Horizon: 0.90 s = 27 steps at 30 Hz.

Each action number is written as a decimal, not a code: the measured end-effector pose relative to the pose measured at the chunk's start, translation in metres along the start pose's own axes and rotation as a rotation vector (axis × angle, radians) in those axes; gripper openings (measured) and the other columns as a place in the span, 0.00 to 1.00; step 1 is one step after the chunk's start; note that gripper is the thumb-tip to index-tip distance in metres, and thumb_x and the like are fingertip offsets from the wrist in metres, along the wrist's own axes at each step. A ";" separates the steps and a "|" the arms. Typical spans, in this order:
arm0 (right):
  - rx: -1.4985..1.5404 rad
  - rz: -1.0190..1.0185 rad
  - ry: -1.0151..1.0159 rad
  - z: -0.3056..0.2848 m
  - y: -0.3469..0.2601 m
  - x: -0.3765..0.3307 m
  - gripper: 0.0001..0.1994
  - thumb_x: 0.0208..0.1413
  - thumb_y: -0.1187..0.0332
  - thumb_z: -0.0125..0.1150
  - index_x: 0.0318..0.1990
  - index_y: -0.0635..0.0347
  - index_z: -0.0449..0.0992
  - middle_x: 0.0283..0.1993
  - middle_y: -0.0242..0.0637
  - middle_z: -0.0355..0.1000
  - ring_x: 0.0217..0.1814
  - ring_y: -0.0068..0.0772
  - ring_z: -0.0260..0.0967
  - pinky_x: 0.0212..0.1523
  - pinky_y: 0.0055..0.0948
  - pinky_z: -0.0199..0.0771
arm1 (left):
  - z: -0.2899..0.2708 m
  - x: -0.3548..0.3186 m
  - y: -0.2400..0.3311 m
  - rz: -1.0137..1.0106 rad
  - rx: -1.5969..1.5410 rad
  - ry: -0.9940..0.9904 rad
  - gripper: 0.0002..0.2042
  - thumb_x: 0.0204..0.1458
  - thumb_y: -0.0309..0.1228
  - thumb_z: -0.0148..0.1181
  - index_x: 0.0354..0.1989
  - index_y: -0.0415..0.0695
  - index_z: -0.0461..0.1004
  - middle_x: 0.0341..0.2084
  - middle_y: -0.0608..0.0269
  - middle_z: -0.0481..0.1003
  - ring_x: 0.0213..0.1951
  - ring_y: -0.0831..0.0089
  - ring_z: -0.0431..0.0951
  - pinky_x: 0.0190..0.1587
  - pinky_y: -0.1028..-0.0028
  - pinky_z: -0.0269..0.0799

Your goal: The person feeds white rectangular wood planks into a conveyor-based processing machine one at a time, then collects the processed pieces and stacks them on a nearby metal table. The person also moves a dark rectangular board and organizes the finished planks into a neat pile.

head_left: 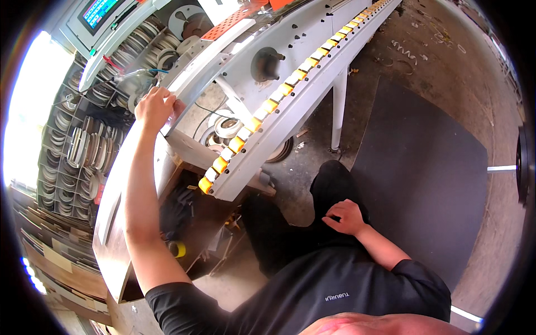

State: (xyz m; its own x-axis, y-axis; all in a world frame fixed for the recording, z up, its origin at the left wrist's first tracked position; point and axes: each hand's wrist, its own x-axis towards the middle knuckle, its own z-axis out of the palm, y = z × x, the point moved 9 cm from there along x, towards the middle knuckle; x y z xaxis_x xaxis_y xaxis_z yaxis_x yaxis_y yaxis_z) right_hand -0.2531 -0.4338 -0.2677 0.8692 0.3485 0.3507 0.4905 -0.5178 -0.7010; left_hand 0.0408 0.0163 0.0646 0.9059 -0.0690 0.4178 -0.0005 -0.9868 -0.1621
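Note:
My left hand [156, 109] is stretched out to the end of a long white machine [237, 53], its fingers curled down at the edge of the pale panel there. Whatever its fingertips hold, if anything, is hidden under the hand. My right hand [346, 216] rests on my dark-trousered knee, with its fingers loosely folded and nothing seen in them. Between the two hands, a white rail with orange and white rollers [237, 145] runs from the near end of the machine away to the upper right.
Racks of coiled edge-banding strip [92, 145] stand at the left, above stacked boards [56, 240]. A control screen [100, 12] is at the upper left. Loose coils [226, 127] lie under the rail, beside a white leg [339, 109]. A dark mat [424, 178] covers floor at the right.

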 end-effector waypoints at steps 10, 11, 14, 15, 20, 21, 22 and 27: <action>-0.011 0.010 -0.020 0.003 0.002 0.003 0.10 0.55 0.58 0.76 0.27 0.48 0.83 0.31 0.26 0.82 0.30 0.34 0.77 0.35 0.36 0.68 | 0.014 -0.006 -0.016 0.139 -0.236 0.249 0.13 0.59 0.41 0.68 0.46 0.47 0.86 0.43 0.61 0.82 0.50 0.57 0.81 0.56 0.59 0.76; -0.014 0.015 -0.018 0.003 0.002 0.003 0.10 0.55 0.58 0.76 0.27 0.48 0.83 0.31 0.26 0.82 0.30 0.35 0.77 0.35 0.36 0.68 | 0.017 -0.005 -0.016 0.133 -0.217 0.229 0.14 0.60 0.42 0.68 0.48 0.48 0.85 0.47 0.62 0.81 0.54 0.57 0.79 0.59 0.58 0.74; -0.023 0.019 -0.019 0.004 0.003 0.003 0.10 0.56 0.58 0.76 0.28 0.48 0.83 0.31 0.26 0.82 0.30 0.35 0.77 0.35 0.36 0.68 | 0.023 -0.004 -0.019 0.102 -0.172 0.202 0.20 0.61 0.45 0.66 0.57 0.49 0.82 0.58 0.63 0.79 0.66 0.56 0.73 0.67 0.56 0.68; -0.026 0.019 -0.022 0.004 0.003 0.004 0.10 0.56 0.58 0.76 0.28 0.48 0.83 0.31 0.26 0.82 0.31 0.35 0.77 0.35 0.36 0.68 | 0.024 -0.004 -0.021 0.085 -0.165 0.212 0.22 0.62 0.46 0.64 0.60 0.49 0.81 0.61 0.62 0.78 0.68 0.56 0.72 0.69 0.56 0.66; -0.032 0.023 -0.038 0.006 0.002 0.005 0.10 0.56 0.58 0.76 0.28 0.49 0.83 0.31 0.26 0.82 0.33 0.35 0.79 0.36 0.36 0.69 | 0.038 -0.002 -0.029 0.030 -0.157 0.095 0.27 0.66 0.49 0.59 0.68 0.45 0.76 0.70 0.54 0.73 0.73 0.52 0.68 0.75 0.58 0.61; -0.037 0.021 -0.046 0.007 0.001 0.006 0.10 0.56 0.58 0.76 0.28 0.49 0.83 0.31 0.26 0.82 0.33 0.35 0.79 0.36 0.36 0.70 | 0.042 0.001 -0.031 0.025 -0.165 0.079 0.28 0.67 0.49 0.58 0.68 0.45 0.75 0.70 0.53 0.73 0.73 0.52 0.68 0.75 0.58 0.61; -0.048 0.017 -0.043 0.007 0.000 0.007 0.10 0.56 0.58 0.76 0.28 0.49 0.83 0.31 0.26 0.82 0.33 0.35 0.79 0.36 0.36 0.69 | 0.046 0.003 -0.035 0.015 -0.173 0.061 0.28 0.67 0.50 0.57 0.68 0.45 0.75 0.70 0.52 0.72 0.73 0.51 0.68 0.75 0.58 0.61; -0.074 0.021 -0.059 0.009 -0.006 0.011 0.08 0.55 0.61 0.76 0.28 0.48 0.84 0.31 0.26 0.82 0.33 0.34 0.79 0.36 0.35 0.69 | 0.046 0.004 -0.034 0.034 -0.192 0.049 0.30 0.67 0.52 0.56 0.68 0.43 0.75 0.69 0.49 0.73 0.72 0.50 0.70 0.74 0.58 0.63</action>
State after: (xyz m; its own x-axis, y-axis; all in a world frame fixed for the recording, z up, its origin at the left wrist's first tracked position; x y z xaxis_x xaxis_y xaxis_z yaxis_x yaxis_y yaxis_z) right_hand -0.2471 -0.4203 -0.2653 0.8754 0.3813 0.2972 0.4770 -0.5813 -0.6592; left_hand 0.0640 0.0567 0.0305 0.8824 -0.1049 0.4586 -0.1152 -0.9933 -0.0056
